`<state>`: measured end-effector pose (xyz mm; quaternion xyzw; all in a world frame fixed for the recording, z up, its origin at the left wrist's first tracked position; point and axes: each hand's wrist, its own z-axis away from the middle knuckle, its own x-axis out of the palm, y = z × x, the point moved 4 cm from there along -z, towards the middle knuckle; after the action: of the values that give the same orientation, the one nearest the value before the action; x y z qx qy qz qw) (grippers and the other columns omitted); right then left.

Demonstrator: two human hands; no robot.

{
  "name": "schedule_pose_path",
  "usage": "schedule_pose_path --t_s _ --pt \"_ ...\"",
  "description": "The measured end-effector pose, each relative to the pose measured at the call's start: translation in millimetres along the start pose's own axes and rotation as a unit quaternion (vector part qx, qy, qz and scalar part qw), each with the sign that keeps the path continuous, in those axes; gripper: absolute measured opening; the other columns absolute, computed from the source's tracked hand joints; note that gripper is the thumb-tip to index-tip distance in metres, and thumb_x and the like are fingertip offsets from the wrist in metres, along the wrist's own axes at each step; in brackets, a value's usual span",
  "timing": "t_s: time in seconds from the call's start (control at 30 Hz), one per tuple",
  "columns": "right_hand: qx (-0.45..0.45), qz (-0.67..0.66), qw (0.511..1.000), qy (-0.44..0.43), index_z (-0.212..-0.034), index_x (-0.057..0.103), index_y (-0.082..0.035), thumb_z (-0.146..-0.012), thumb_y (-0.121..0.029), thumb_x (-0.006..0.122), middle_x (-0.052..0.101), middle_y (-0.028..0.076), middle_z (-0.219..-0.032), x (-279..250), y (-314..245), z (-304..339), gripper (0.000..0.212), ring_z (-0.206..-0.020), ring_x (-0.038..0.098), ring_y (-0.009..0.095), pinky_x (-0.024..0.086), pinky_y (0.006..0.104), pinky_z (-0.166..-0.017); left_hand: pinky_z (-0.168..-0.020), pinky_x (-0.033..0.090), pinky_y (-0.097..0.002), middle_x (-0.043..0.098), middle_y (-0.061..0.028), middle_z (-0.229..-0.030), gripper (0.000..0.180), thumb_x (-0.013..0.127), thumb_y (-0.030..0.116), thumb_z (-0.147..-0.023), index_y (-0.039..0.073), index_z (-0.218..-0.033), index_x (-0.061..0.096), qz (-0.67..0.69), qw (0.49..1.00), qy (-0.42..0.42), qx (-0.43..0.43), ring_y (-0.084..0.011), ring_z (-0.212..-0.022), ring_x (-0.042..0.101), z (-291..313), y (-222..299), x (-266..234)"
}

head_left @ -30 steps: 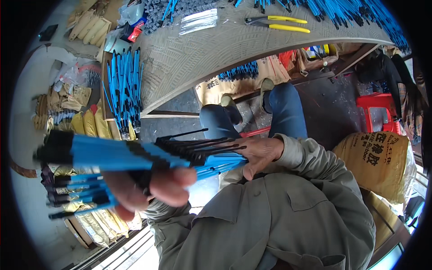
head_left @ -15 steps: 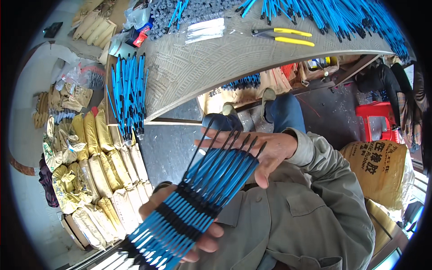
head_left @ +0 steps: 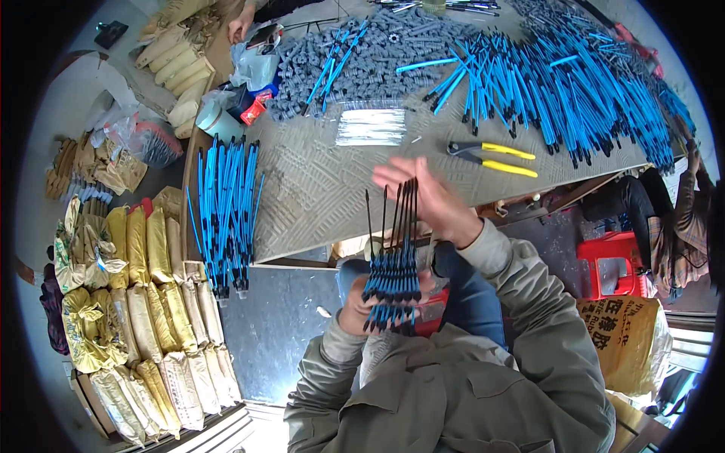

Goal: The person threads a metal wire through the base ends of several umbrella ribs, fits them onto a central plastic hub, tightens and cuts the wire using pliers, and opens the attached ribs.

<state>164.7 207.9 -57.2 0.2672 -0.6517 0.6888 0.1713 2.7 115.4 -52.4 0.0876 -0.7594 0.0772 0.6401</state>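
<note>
Swung up from lower left toward grey patterned table [head_left: 302, 189]: fanned bundle of slim blue plastic-looking rods with black ends [head_left: 393, 285], above lap. Left grip [head_left: 352, 313] closed round bundle's lower part. Rods likely light, springy, slippery; best held mid-shaft, thin tips probably bendy. Right grip [head_left: 434, 200] open, blurred, beside tips; contact unclear.

Slim blue-and-black rods [head_left: 393, 285] rest in the bare left hand [head_left: 353, 311], before the grey patterned table [head_left: 302, 211]. On it, long-handled yellow pliers [head_left: 507, 150] lie right of thin silvery strips [head_left: 370, 127], behind which spreads a heap of small grey pieces [head_left: 423, 41].
</note>
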Motion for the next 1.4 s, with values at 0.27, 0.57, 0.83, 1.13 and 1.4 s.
schedule_pose_path --t_s 0.27,0.57,0.83,1.13,1.4 --pt "-0.228 0.745 0.627 -0.005 -0.094 0.064 -0.004 -0.089 -0.024 0.057 0.065 0.014 -0.095 -10.4 -76.1 -83.5 0.021 -0.087 0.063 0.029 0.05 0.0385 -0.073 -0.096 0.044 -0.0329 0.064 -0.0151 -0.113 0.029 0.063 -0.004 -0.081 -0.005 -0.11 0.063 -0.727 0.641 0.13 0.209 -0.0226 -0.108 0.06 -31.7 57.2 13.3" --pt "-0.166 0.804 0.571 -0.03 -0.077 0.063 -0.003 -0.077 -0.016 0.061 0.063 0.017 -0.084 -23.5 -49.3 -146.2 0.013 -0.081 0.063 0.034 0.049 0.0465 -0.065 -0.085 0.051 -0.0333 0.067 -0.0167 -0.103 0.027 0.058 0.004 -0.089 -0.008 -0.114 0.059 -0.587 0.747 0.246 0.194 -0.022 -0.098 0.064 -39.2 54.0 25.3" --pt "-0.335 0.683 0.649 0.017 -0.095 0.053 -0.001 -0.077 -0.006 0.057 0.059 0.015 -0.078 -6.1 -72.6 -122.7 0.02 -0.078 0.064 0.031 0.047 0.0444 -0.06 -0.085 0.051 -0.0337 0.067 -0.0159 -0.103 0.029 0.052 0.008 -0.093 -0.007 -0.118 0.056 -0.586 0.746 0.251 0.189 -0.02 -0.094 0.064 -37.4 51.9 33.1" --pt "-0.226 0.426 0.875 0.041 -0.096 0.058 -0.002 -0.083 0.006 0.059 0.051 0.004 -0.09 27.0 -108.6 33.1 0.015 -0.078 0.052 0.011 0.043 0.0236 -0.069 -0.092 0.047 -0.0377 0.063 -0.0101 -0.11 0.032 0.054 0.009 -0.092 -0.004 -0.121 0.054 -0.59 0.749 0.226 0.201 -0.0239 -0.102 0.061 -51.6 66.1 27.7" --pt "-0.324 0.555 0.766 0.007 -0.098 0.069 -0.004 -0.076 0.01 0.065 0.044 0.005 -0.081 37.0 -94.8 76.5 0.026 -0.073 0.068 0.018 0.051 0.0245 -0.058 -0.09 0.046 -0.0314 0.065 -0.0126 -0.107 0.03 0.058 0.005 -0.09 -0.004 -0.118 0.058 -0.611 0.715 0.223 0.256 -0.0203 -0.1 0.062 -48.1 60.0 31.5"
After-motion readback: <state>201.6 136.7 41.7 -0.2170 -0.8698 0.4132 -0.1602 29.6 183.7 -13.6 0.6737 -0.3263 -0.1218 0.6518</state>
